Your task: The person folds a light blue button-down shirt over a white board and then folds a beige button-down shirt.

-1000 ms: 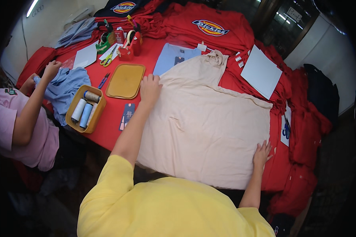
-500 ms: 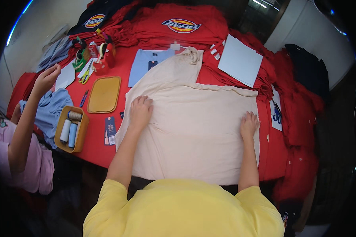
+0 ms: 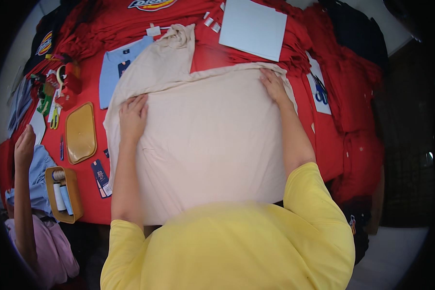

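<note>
A cream knit garment, seemingly a shirt, is spread over the red-covered table in front of me, with a bunched, sleeve-like part reaching to the far left. My left hand lies on its left part, palm down, fingers stretched over the cloth. Near the far right corner, my right hand rests on the garment's folded edge, its fingers extended and nothing visibly gripped. The garment's near edge is partly hidden by my yellow shirt. A folded light blue shirt with a dark tag lies beyond its left side.
Left of the garment are a hang tag, a tan lid, a thread-spool box, yellow scissors and tape dispensers. A co-worker's hand is raised far left. Red garment piles, white sheets and blue-handled scissors lie beyond and right.
My right hand has slid away from me to the garment's far right corner. My left hand still lies on the left part. The view has shifted; the co-worker's raised hand sits lower in it.
</note>
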Demonstrator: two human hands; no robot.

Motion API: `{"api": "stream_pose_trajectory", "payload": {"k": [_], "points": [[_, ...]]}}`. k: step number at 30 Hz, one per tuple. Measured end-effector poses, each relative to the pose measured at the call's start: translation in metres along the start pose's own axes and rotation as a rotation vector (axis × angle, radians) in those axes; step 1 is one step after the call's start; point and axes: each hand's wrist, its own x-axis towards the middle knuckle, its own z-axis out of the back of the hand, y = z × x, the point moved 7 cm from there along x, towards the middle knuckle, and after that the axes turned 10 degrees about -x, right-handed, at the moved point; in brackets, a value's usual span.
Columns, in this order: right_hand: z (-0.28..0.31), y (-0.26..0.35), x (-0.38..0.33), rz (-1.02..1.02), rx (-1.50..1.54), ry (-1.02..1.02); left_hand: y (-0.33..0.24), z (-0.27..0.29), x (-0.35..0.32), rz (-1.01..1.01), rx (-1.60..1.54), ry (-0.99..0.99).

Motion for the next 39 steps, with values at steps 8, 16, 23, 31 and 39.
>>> {"api": "stream_pose_trajectory", "payload": {"k": [8,16,23,31,39], "points": [[0.061,0.014,-0.206,-0.333,-0.312,0.129,-0.013,0.019,-0.072,0.235,0.181,0.198],[0.065,-0.040,-0.246,-0.353,-0.052,-0.048,-0.016,0.046,-0.092,0.155,0.050,0.000],[0.110,-0.053,-0.356,-0.631,-0.255,0.182,-0.013,0.149,-0.249,0.775,0.136,-0.024],[0.107,-0.084,-0.359,-0.650,0.019,0.107,-0.007,0.130,-0.294,0.865,-0.750,-0.216],[0.118,-0.021,-0.280,-0.376,-0.192,-0.116,-0.037,0.134,-0.260,0.545,-0.038,-0.198]]}}
